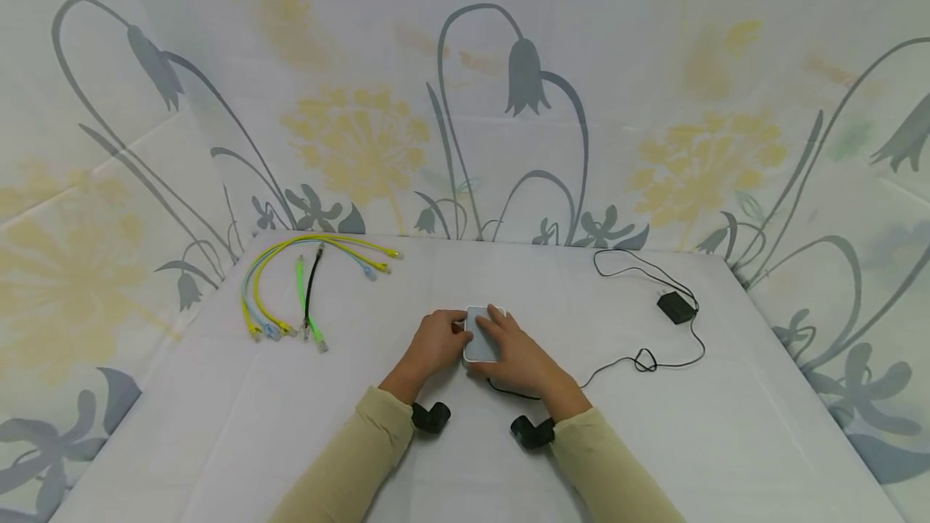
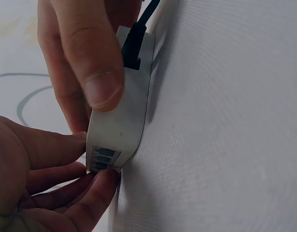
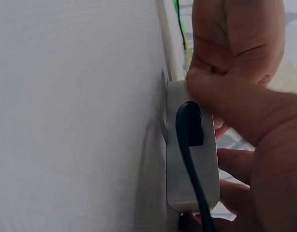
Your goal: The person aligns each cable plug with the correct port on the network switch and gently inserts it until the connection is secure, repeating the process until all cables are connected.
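A small white network switch (image 1: 479, 352) with a grey top lies on the table between both hands. My left hand (image 1: 436, 341) holds its left end; in the left wrist view thumb and fingers pinch the corner around a row of ports (image 2: 104, 158). The right hand (image 1: 523, 357) grips the switch from the right, fingers spread over the top and thumb against the near side. In the right wrist view that thumb lies beside a black power plug (image 3: 194, 128), which sits in the near side with its cord trailing away.
A black power adapter (image 1: 676, 307) lies at the right, its thin cord (image 1: 617, 360) looping toward the switch. At the back left are yellow and light blue network cables (image 1: 291, 242), a short green cable (image 1: 300, 281) and a short black cable (image 1: 312, 285). A patterned cloth hangs behind.
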Available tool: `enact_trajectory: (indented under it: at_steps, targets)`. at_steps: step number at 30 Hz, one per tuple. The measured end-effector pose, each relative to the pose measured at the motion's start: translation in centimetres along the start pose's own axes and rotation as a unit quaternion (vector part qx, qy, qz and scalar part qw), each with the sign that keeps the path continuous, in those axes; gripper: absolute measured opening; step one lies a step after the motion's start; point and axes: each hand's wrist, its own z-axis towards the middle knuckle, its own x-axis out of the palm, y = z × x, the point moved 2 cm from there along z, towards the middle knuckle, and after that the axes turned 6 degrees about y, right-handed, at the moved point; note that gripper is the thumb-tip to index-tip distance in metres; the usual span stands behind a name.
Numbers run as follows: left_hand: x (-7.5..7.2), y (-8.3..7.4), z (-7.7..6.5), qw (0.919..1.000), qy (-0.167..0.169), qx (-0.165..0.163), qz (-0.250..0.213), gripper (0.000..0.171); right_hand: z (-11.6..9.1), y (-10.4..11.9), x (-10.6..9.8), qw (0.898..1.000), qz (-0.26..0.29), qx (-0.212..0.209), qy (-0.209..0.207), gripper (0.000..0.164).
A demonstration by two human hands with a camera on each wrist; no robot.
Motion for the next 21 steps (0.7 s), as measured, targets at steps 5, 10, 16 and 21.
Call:
enact_trajectory:
  at_steps: [5, 10, 16, 21]
  targets:
    - [-0.03, 0.19, 0.02, 1.0, -0.001, 0.003, -0.002, 0.042, 0.13, -0.09, 0.42, 1.0, -0.013, 0.004, -0.003, 0.078]
    - [-0.17, -0.01, -0.09, 0.9999, -0.002, 0.008, -0.006, 0.042, 0.13, -0.06, 0.44, 1.0, -0.017, 0.006, -0.007, 0.078]
    - [-0.11, 0.06, -0.16, 0.9998, 0.001, 0.006, -0.017, 0.043, -0.04, -0.02, 0.49, 1.0, -0.018, 0.006, -0.01, 0.078]
    - [-0.28, 0.34, -0.14, 0.9998, 0.004, 0.016, -0.012, 0.042, -0.14, 0.1, 0.55, 1.0, -0.017, 0.005, -0.013, 0.078]
